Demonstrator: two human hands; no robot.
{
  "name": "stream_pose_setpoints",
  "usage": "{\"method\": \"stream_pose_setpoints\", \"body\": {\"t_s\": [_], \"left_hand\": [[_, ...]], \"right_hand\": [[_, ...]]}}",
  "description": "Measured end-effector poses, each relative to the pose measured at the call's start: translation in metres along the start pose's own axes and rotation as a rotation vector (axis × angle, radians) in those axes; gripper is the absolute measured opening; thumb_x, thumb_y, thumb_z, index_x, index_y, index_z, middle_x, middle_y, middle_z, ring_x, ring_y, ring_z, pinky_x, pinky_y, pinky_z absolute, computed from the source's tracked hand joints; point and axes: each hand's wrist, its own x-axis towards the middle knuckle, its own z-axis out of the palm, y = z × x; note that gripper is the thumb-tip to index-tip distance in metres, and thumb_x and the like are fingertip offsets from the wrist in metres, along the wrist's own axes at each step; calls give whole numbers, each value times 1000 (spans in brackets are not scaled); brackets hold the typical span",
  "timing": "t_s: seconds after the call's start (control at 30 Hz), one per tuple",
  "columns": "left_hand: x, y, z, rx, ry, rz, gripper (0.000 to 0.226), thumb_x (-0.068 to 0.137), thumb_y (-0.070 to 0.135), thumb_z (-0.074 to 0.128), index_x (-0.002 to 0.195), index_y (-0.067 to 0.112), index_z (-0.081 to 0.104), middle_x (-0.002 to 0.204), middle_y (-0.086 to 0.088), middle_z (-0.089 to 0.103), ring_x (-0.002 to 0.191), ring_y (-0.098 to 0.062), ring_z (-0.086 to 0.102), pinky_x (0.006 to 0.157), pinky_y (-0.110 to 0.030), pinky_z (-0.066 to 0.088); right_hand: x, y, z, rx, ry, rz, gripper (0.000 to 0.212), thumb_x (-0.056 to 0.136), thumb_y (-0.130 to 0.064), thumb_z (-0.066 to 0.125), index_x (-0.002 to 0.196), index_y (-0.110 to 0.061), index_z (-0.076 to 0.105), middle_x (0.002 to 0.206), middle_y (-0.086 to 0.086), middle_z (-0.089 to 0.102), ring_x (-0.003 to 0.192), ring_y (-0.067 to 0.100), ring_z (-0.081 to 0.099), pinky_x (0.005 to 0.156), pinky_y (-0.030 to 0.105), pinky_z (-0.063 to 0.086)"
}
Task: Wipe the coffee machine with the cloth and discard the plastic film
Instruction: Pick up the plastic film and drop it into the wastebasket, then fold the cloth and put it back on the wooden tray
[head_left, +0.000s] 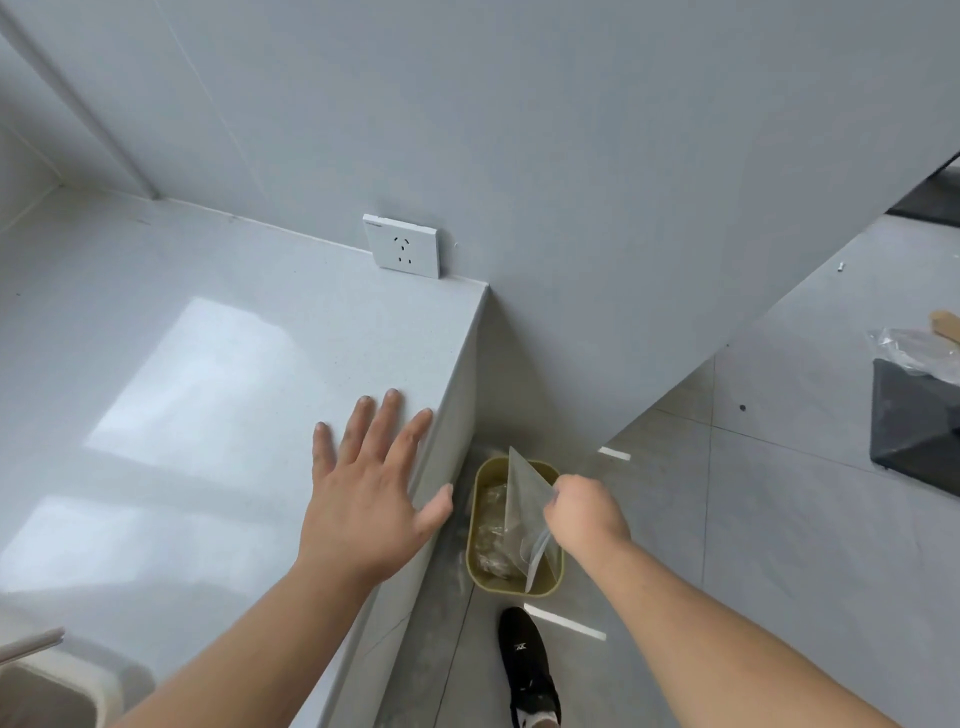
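Left hand (363, 499) flat on pale counter (208, 364) at centre left, fingers spread wide, holding nothing. Wall socket (402, 248) above (its small lettering unreadable). Lower centre: right hand (584, 514) pinches clear plastic film (524, 499) over olive bin (511, 525) on floor. Black shoe (524, 665) below bears a white logo, illegible.

We see two bare forearms with no sleeves, watch or bracelet on either. The left hand (363, 488) shows short, trimmed nails and wears no rings. The right hand (584, 512) is bare too, with no glove. Lower down there is one foot in a black shoe (527, 660) — a lace-up trainer with a small pale logo on the tongue — and a strip of white sock at the ankle.
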Motion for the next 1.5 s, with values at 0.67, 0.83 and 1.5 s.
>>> {"method": "stream_pose_setpoints", "body": {"t_s": [0.67, 0.83, 1.5], "left_hand": [[0, -1, 4, 22, 14, 8, 84, 87, 77, 41, 159, 37, 27, 173, -1, 19, 160, -28, 14, 123, -66, 17], [0, 0, 1, 18, 5, 7, 84, 87, 79, 39, 159, 36, 29, 173, 0, 19, 160, -27, 13, 124, -65, 16], [-3, 3, -18, -67, -59, -5, 89, 88, 86, 13, 163, 40, 7, 175, 3, 7, 161, -24, -1, 128, -61, 4]], "right_hand": [[51, 5, 99, 8, -121, 89, 12, 99, -28, 51, 88, -28, 57, 79, -4, 60, 78, 22, 64, 75, 37, 61], [54, 4, 100, -33, -101, 55, 14, 101, -30, 51, 104, -27, 64, 100, 0, 73, 92, 26, 70, 79, 37, 60], [-18, -14, 5, -163, 133, -352, 93, 82, -85, 39, 158, -33, 30, 165, -1, 39, 157, 30, 23, 125, 52, 25]]}}
